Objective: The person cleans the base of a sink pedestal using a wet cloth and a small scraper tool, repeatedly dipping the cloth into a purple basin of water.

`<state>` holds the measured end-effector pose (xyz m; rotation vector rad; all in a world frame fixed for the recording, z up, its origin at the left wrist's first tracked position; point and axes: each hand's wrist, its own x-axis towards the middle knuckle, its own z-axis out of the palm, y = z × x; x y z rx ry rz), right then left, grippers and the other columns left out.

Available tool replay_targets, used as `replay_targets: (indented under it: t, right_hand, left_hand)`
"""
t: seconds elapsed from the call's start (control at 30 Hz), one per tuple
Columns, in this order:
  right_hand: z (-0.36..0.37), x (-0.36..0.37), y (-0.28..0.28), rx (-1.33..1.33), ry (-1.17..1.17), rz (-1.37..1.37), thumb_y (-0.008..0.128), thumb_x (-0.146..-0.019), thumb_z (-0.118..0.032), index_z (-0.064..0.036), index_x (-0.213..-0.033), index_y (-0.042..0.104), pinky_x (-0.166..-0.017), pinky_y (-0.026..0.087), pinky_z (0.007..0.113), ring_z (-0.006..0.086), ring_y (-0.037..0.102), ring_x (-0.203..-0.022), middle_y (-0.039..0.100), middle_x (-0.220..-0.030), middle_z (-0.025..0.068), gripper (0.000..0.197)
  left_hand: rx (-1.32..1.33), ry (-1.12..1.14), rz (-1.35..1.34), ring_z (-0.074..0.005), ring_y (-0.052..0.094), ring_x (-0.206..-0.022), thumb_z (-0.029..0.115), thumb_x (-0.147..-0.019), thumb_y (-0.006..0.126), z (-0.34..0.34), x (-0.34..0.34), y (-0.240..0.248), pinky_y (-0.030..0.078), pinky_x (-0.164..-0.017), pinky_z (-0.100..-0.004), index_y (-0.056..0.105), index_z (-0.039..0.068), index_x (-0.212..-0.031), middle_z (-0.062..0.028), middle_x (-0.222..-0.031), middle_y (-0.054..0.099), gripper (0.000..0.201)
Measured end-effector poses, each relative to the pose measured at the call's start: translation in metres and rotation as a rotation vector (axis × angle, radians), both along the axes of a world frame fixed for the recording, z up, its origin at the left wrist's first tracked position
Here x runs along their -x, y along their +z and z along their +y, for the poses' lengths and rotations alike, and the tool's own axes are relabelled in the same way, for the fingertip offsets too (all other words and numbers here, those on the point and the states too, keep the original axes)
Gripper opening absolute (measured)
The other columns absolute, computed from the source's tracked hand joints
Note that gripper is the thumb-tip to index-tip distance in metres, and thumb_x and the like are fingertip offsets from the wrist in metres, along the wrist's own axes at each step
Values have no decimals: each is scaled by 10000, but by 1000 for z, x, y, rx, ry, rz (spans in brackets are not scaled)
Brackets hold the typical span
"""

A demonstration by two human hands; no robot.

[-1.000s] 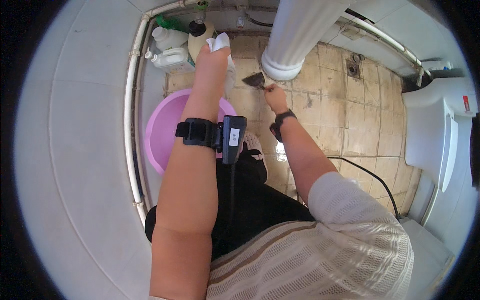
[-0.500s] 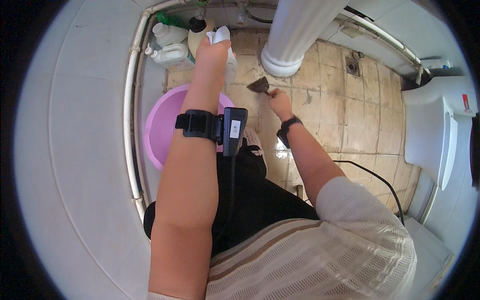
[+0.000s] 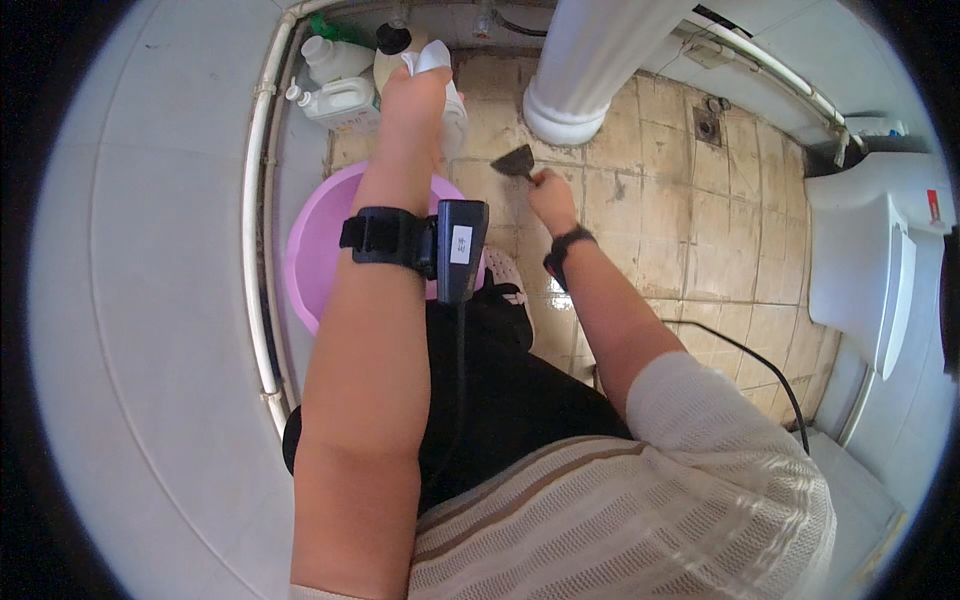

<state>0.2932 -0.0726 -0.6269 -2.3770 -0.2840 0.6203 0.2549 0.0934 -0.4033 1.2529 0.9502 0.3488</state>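
My left hand (image 3: pixel 415 98) is closed round the neck of a white spray bottle (image 3: pixel 455 125); its white head (image 3: pixel 430 58) shows above my fingers, and its body is partly hidden behind my hand. In my right hand (image 3: pixel 553 197) is a scraper (image 3: pixel 514 161) with a dark, flared blade, gripped by its handle. The blade points up and left, over the tiles near the foot of a white fluted column (image 3: pixel 565 115). Whether it touches the floor I cannot tell. Under my left forearm stands a pink basin (image 3: pixel 315 240).
Several bottles, among them a white jug (image 3: pixel 340 60), a white pump bottle (image 3: pixel 340 103) and a black-capped cream bottle (image 3: pixel 388 65), stand by the left wall pipe (image 3: pixel 258 200). A white toilet (image 3: pixel 860 250) is at right. A floor drain (image 3: pixel 706 127) lies beyond the column.
My right hand has drawn slightly left and up, and the scraper's blade has turned. My left hand, still holding the bottle, has shifted a little left.
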Motion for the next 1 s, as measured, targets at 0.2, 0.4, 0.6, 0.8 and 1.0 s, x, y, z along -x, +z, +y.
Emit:
replay_targets:
  t: [0.2, 0.4, 0.6, 0.8, 1.0]
  right_hand:
    - [-1, 19, 12, 44, 37, 70, 534, -721, -171, -27, -977, 566, -754, 451, 396, 347, 567, -900, 596, -939, 215, 296]
    - [7, -11, 1, -14, -9, 47, 519, -708, -121, -33, -956, 575, -726, 457, 387, 345, 583, -847, 611, -881, 200, 270]
    - [-33, 39, 4, -26, 135, 27, 518, -719, -132, -41, -941, 581, -732, 455, 384, 340, 580, -852, 607, -893, 196, 248]
    - [-19, 19, -2, -100, 106, 22, 528, -730, -150, -28, -959, 574, -733, 453, 383, 346, 578, -853, 607, -902, 199, 263]
    - [-7, 36, 10, -32, 79, 80, 565, -723, -219, -12, -943, 570, -743, 448, 400, 368, 569, -862, 599, -897, 222, 302]
  left_hand:
    - [7, -21, 20, -179, 570, -653, 101, -810, 519, 3, 2, -5, 446, -507, -298, 429, 13, -1069, -88, -850, 544, 288]
    - [13, -49, -22, -192, 573, -681, 104, -808, 525, 0, -3, 0, 455, -528, -299, 409, -2, -1115, -116, -917, 539, 345]
    - [13, 69, -28, -198, 580, -690, 91, -804, 524, 4, 6, 0, 463, -536, -298, 402, -7, -1109, -124, -928, 537, 342]
    - [53, -24, -9, -205, 577, -679, 86, -801, 529, -2, -5, 0, 466, -529, -307, 402, -10, -1112, -126, -932, 539, 350]
    - [-29, 25, -24, -195, 572, -670, 95, -803, 532, 8, 6, -5, 453, -513, -300, 380, -12, -1126, -116, -884, 546, 373]
